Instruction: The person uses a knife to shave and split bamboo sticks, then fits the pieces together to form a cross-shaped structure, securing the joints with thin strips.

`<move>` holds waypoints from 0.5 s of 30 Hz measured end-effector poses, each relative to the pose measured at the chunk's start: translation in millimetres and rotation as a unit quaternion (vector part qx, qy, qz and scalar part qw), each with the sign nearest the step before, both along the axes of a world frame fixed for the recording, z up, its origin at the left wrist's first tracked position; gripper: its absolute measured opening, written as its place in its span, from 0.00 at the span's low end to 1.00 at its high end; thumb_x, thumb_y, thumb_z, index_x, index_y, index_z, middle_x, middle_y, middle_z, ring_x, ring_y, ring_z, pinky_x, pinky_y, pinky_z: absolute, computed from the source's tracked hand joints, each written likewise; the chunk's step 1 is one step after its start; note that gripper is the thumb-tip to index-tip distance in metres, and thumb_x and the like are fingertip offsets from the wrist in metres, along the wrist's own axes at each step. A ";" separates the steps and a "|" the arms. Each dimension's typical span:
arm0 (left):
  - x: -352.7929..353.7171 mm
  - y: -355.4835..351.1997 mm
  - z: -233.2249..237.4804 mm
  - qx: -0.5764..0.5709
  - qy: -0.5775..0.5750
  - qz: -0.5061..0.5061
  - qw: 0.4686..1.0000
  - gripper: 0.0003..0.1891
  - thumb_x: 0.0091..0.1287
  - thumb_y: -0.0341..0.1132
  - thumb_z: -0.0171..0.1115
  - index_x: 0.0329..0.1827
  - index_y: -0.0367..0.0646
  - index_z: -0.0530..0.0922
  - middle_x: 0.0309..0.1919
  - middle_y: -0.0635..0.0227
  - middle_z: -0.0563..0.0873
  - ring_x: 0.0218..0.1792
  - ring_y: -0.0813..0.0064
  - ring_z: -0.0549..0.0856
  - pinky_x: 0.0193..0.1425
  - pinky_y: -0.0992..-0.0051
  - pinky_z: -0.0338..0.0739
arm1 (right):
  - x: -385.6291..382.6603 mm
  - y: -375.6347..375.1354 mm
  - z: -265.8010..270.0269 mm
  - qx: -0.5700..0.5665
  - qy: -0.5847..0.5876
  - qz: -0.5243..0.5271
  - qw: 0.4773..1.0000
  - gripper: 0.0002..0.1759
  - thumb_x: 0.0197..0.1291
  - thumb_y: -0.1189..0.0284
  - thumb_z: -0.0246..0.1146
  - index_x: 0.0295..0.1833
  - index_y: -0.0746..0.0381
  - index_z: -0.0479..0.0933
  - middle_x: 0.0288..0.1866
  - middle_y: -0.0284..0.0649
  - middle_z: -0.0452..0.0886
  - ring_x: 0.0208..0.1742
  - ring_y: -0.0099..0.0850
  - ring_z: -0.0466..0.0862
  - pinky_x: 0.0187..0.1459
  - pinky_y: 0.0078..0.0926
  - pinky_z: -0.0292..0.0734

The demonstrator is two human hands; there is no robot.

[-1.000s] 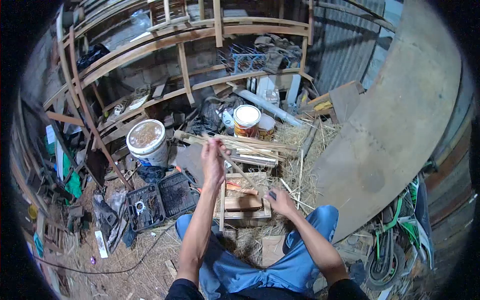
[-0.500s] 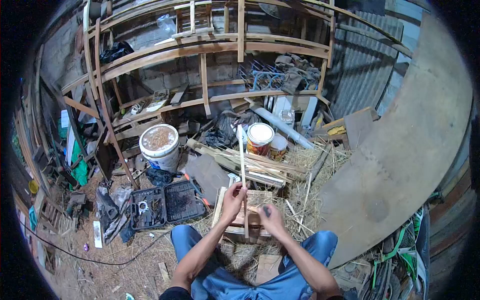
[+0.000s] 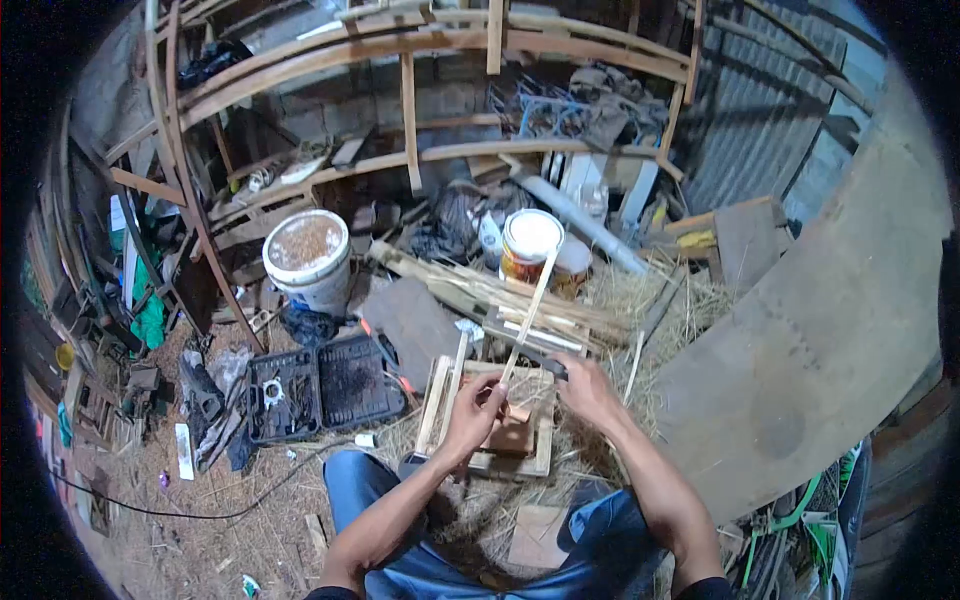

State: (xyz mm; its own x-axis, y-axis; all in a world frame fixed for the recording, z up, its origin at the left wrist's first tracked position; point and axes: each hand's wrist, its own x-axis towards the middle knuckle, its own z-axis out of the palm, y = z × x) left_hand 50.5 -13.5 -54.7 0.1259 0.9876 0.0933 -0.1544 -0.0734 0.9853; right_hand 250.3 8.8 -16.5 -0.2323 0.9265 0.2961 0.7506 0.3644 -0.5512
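- Left hand [image 3: 475, 410] pinches the lower end of a thin pale bamboo strip [image 3: 532, 298] above the small wooden crate [image 3: 495, 463]; the strip slants up past the crate's far edge.
- Right hand [image 3: 590, 390], at the crate's far right corner, is closed on a dark knife [image 3: 540, 358].

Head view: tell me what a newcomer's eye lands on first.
The left hand holds a thin wooden strip slanting up over a small wooden frame, the right hand a dark tool beside it. Behind stand a white bucket and a paint can; a big curved board fills the right.
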 end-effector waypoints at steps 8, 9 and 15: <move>9.4 -6.7 -5.7 0.078 0.173 0.056 0.980 0.13 0.68 0.36 0.57 0.49 0.37 0.80 0.18 0.71 0.78 0.19 0.89 0.65 0.19 0.79 0.59 | -36.5 2.3 1.3 -0.031 -0.187 -0.014 0.982 0.09 0.44 0.69 0.60 0.24 0.64 0.81 0.23 0.54 0.80 0.26 0.50 0.83 0.31 0.43 0.80; 13.0 -14.2 9.3 0.056 0.187 0.079 0.978 0.13 0.67 0.37 0.58 0.46 0.38 0.82 0.17 0.70 0.77 0.18 0.88 0.64 0.19 0.77 0.59 | -36.4 4.3 0.6 -0.041 -0.197 -0.034 0.979 0.09 0.45 0.70 0.60 0.25 0.64 0.81 0.22 0.54 0.80 0.26 0.49 0.83 0.31 0.43 0.80; 18.0 -14.6 -1.0 0.021 0.144 0.031 0.989 0.12 0.68 0.38 0.57 0.47 0.40 0.82 0.18 0.71 0.78 0.15 0.86 0.64 0.18 0.77 0.59 | -17.4 18.6 -9.1 -0.084 -0.239 -0.148 0.956 0.08 0.50 0.76 0.57 0.26 0.65 0.80 0.24 0.50 0.81 0.26 0.47 0.84 0.29 0.41 0.79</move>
State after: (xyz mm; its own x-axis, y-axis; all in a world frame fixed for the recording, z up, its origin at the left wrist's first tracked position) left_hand 68.5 -28.1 -55.7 0.0930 0.9903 0.1037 0.1384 -0.1160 0.9836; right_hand 233.0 27.4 -25.5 -0.0250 0.9977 0.0634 0.9880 0.0343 -0.1507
